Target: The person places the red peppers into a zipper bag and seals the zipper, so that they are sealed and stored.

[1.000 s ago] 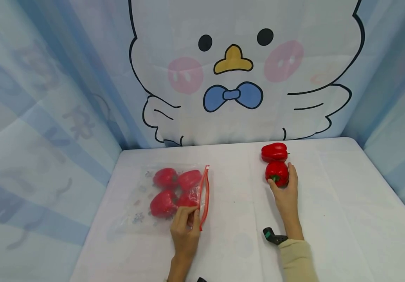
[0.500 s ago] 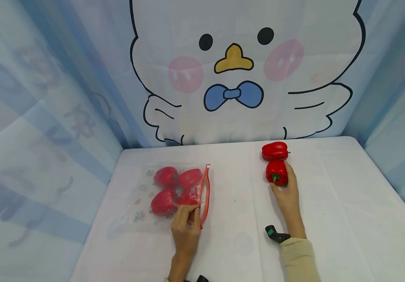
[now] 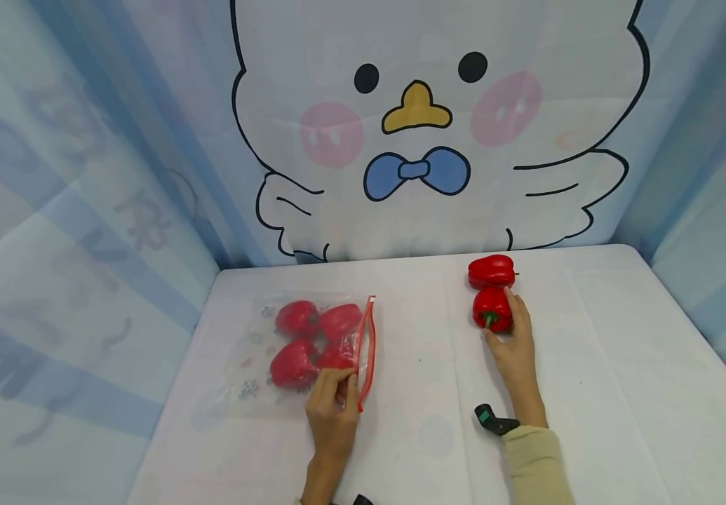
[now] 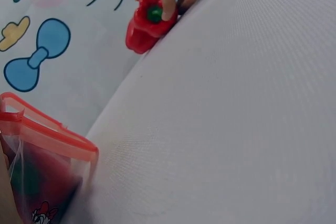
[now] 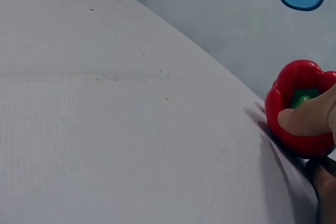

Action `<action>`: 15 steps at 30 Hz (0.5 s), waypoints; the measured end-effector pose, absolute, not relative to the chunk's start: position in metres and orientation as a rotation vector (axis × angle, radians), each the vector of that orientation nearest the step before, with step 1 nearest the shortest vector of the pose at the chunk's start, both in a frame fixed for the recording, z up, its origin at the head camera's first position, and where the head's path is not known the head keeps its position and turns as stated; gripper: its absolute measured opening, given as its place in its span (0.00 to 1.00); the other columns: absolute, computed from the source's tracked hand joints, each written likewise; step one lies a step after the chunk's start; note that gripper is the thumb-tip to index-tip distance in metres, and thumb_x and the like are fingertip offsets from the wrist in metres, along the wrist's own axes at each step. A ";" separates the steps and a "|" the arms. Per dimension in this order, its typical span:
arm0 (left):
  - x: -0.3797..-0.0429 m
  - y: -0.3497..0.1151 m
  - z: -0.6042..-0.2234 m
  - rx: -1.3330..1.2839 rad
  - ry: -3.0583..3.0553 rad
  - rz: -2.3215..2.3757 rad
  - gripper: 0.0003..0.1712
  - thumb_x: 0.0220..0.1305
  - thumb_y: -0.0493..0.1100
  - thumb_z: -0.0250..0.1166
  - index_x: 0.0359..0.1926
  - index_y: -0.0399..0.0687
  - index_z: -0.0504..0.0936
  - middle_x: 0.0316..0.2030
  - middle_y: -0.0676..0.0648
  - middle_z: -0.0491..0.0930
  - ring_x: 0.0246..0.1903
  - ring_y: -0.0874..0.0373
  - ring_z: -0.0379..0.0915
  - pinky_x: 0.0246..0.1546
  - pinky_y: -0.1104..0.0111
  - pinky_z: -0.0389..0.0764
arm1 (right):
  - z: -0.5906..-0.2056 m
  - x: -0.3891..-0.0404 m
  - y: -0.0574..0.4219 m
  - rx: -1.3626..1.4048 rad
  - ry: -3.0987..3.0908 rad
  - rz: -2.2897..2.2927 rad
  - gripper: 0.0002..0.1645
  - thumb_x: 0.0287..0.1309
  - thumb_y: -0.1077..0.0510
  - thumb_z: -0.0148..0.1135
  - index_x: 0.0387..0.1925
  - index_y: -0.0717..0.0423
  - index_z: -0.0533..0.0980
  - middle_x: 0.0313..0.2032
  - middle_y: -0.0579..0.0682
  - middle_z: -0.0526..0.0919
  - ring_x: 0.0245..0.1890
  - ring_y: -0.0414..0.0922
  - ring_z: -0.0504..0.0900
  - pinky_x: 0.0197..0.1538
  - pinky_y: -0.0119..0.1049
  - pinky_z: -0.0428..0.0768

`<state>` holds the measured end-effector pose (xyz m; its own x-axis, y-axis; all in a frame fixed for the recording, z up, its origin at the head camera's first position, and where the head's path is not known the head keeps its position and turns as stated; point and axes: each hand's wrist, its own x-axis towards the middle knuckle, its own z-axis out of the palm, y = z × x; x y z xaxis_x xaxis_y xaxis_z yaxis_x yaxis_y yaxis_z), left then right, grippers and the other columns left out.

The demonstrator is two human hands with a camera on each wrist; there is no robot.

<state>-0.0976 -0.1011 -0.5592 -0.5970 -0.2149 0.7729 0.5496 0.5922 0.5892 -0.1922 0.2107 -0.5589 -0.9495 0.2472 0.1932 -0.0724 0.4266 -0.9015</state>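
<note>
A clear zip bag [image 3: 245, 375] with a red zip edge [image 3: 372, 344] lies on the left half of the table, several red peppers showing through its plastic. My left hand [image 3: 332, 417] pinches the bag at the front corner of its opening. Over on the right, my right hand [image 3: 517, 351] grips a red bell pepper [image 3: 485, 303] whose green stem faces me. In the right wrist view the thumb [image 5: 307, 119] presses on the pepper's face beside the stem. Right behind it lies a second red bell pepper [image 3: 491, 271] on its side, stem to the right.
A white cloth covers the table [image 3: 413, 435]. At its back edge hangs a curtain [image 3: 416, 224] printed with a cartoon bird, and more blue curtain stands at both sides. A black wrist camera [image 3: 495, 422] sticks out from the right wrist.
My right thumb has shifted rightward along the front of the gripped pepper, which has turned a little so its stem shows more. The left hand and the bag hold their place.
</note>
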 end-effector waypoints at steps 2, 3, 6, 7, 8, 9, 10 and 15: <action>-0.098 -0.101 -0.560 -0.277 -1.933 -1.092 0.12 0.57 0.26 0.71 0.41 0.41 0.88 0.31 0.47 0.80 0.28 0.61 0.71 0.29 0.78 0.72 | -0.559 -0.192 0.211 -0.154 -2.397 1.531 0.58 0.59 0.75 0.67 0.82 0.37 0.56 0.82 0.60 0.50 0.83 0.61 0.49 0.77 0.64 0.60; -0.098 -0.101 -0.560 -0.282 -1.930 -1.093 0.12 0.57 0.26 0.71 0.41 0.41 0.87 0.31 0.47 0.80 0.28 0.61 0.71 0.29 0.78 0.72 | -0.559 -0.192 0.211 -0.159 -2.398 1.535 0.57 0.59 0.75 0.67 0.82 0.37 0.56 0.82 0.61 0.50 0.83 0.61 0.49 0.77 0.64 0.61; -0.098 -0.101 -0.560 -0.289 -1.927 -1.092 0.12 0.58 0.26 0.71 0.41 0.41 0.87 0.31 0.47 0.80 0.28 0.62 0.70 0.29 0.79 0.72 | -0.559 -0.192 0.211 -0.165 -2.396 1.537 0.55 0.60 0.74 0.68 0.81 0.38 0.58 0.82 0.60 0.51 0.83 0.59 0.50 0.76 0.62 0.62; -0.098 -0.102 -0.560 -0.288 -1.928 -1.090 0.11 0.58 0.26 0.71 0.41 0.41 0.87 0.31 0.47 0.80 0.28 0.62 0.70 0.29 0.79 0.72 | -0.559 -0.192 0.211 -0.164 -2.390 1.539 0.54 0.60 0.74 0.68 0.81 0.39 0.59 0.82 0.60 0.52 0.83 0.58 0.50 0.76 0.61 0.62; -0.098 -0.102 -0.560 -0.285 -1.931 -1.088 0.11 0.58 0.26 0.71 0.41 0.41 0.87 0.31 0.48 0.80 0.28 0.62 0.70 0.29 0.79 0.72 | -0.559 -0.192 0.211 -0.163 -2.384 1.540 0.54 0.60 0.74 0.68 0.80 0.40 0.60 0.82 0.60 0.53 0.83 0.57 0.50 0.76 0.61 0.62; -0.098 -0.102 -0.559 -0.286 -1.931 -1.088 0.11 0.58 0.26 0.71 0.41 0.41 0.87 0.31 0.48 0.80 0.28 0.62 0.70 0.29 0.79 0.72 | -0.560 -0.192 0.211 -0.162 -2.377 1.542 0.53 0.59 0.74 0.68 0.80 0.41 0.60 0.82 0.59 0.53 0.83 0.57 0.51 0.76 0.60 0.62; -0.098 -0.102 -0.559 -0.286 -1.931 -1.087 0.11 0.58 0.26 0.71 0.41 0.41 0.87 0.31 0.48 0.80 0.28 0.62 0.70 0.29 0.79 0.72 | -0.560 -0.192 0.211 -0.158 -2.368 1.548 0.53 0.59 0.74 0.68 0.80 0.41 0.60 0.82 0.59 0.54 0.83 0.56 0.51 0.76 0.60 0.62; -0.098 -0.102 -0.559 -0.291 -1.925 -1.084 0.11 0.58 0.26 0.71 0.41 0.40 0.87 0.31 0.47 0.80 0.28 0.62 0.70 0.28 0.79 0.72 | -0.560 -0.190 0.210 -0.153 -2.330 1.586 0.54 0.59 0.73 0.69 0.80 0.39 0.60 0.81 0.56 0.56 0.82 0.57 0.55 0.76 0.61 0.63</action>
<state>-0.0978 -0.1021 -0.5595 -0.5839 -0.2032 0.7860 0.5665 0.5914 0.5738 -0.1899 0.2100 -0.5600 -0.9440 0.2632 0.1992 -0.0888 0.3787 -0.9212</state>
